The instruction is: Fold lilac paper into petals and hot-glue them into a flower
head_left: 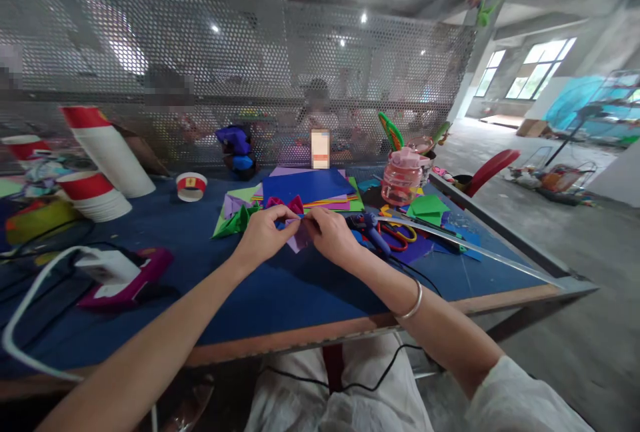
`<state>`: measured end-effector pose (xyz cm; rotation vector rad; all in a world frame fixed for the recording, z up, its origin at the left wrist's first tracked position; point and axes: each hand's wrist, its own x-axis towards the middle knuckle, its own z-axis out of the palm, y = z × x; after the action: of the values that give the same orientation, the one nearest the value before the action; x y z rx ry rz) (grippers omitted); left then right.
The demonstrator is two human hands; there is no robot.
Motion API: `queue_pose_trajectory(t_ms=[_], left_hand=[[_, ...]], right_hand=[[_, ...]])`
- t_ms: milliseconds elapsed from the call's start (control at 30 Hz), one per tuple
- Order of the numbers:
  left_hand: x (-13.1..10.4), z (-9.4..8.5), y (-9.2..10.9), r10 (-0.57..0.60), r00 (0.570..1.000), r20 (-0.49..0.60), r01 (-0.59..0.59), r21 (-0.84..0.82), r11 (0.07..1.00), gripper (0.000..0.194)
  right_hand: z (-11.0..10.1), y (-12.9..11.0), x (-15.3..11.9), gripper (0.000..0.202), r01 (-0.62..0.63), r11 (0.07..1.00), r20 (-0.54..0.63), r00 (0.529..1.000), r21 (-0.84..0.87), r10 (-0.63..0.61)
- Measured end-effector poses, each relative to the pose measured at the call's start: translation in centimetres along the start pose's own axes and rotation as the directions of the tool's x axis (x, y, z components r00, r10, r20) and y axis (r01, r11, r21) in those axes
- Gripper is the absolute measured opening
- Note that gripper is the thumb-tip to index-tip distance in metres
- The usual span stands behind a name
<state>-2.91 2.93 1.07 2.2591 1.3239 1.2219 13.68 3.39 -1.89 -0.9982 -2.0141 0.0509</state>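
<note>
Far left: stacked white cups with red rims; near them, a white plug sits in a magenta power strip. To the right, 1 upright cup with a red band. Center: left hand, fingers pinched nearly closed on a lilac folded paper piece; right hand similarly pinched, its fingertips at the same piece, just beside the left fingertips. Piece is above the blue tabletop, in front of the blue sheet on the paper stack. Green folded paper lies by the left hand. Right of the hands: blue glue gun, scissors with red and yellow handles, pink translucent jar, green paper.
</note>
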Motion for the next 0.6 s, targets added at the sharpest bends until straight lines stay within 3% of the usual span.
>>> queue_pose_trajectory(t_ms=[167, 367, 467, 600], left_hand=[[-0.3, 0.4, 0.2, 0.123, 0.988, -0.089, -0.115, 0.087, 0.99, 0.012], [-0.6, 1.0, 0.1, 0.241, 0.962, -0.129, -0.216, 0.183, 0.959, 0.016], [-0.8, 1.4, 0.0, 0.243, 0.96, -0.137, -0.219, 0.174, 0.96, 0.017], [-1.2, 1.8, 0.3, 0.202, 0.968, -0.146, -0.19, 0.093, 0.977, 0.016]], right_hand=[[-0.1, -0.1, 0.1, 0.012, -0.123, 0.973, 0.016, 0.992, 0.195, 0.123], [-0.2, -0.3, 0.3, 0.006, -0.276, 0.925, 0.008, 0.959, 0.261, 0.284], [-0.3, -0.5, 0.2, 0.008, -0.279, 0.934, 0.02, 0.959, 0.224, 0.282], [-0.3, -1.0, -0.3, 0.005, -0.192, 0.978, 0.016, 0.981, 0.077, 0.191]])
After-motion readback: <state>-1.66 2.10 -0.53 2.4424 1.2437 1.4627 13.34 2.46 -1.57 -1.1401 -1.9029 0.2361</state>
